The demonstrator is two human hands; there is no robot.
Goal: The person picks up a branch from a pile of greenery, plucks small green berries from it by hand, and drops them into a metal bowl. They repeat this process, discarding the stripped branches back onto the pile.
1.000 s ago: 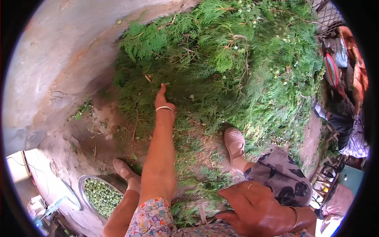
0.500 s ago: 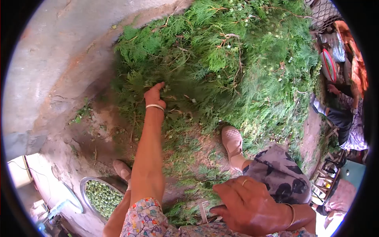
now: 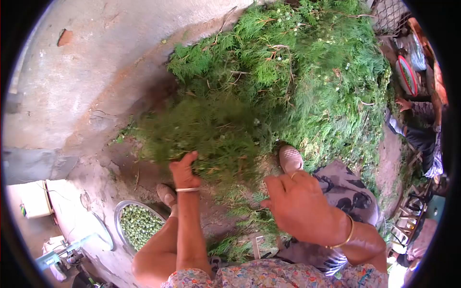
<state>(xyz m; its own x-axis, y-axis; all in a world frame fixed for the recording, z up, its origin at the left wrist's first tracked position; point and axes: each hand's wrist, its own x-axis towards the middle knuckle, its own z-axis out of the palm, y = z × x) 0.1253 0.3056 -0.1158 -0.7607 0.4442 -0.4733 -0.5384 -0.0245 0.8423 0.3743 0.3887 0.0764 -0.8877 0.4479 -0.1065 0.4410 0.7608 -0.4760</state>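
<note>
My left hand (image 3: 185, 173), with a pale bangle at its wrist, grips a leafy conifer branch (image 3: 206, 139). The branch is smeared by motion and spreads out beyond the fingers, over the front of the heap. Lower right, my right hand (image 3: 307, 206) has its fingers curled in, with a ring and a gold-coloured bangle showing; whatever may lie inside them is hidden. Ahead lies a large heap of green conifer branches (image 3: 331, 96) with small pale cones and brown twigs.
A metal basin (image 3: 118, 222) of small green cones stands at lower left. A concrete wall (image 3: 96, 62) rises on the left. My shoes (image 3: 291, 158) rest among the clippings. At far right another person's hand (image 3: 404, 103) shows near a red-rimmed tray (image 3: 399, 72).
My left hand has drawn back toward me, bringing the branch away from the heap. My right hand has moved slightly up and stays curled. The view has shifted a little.
</note>
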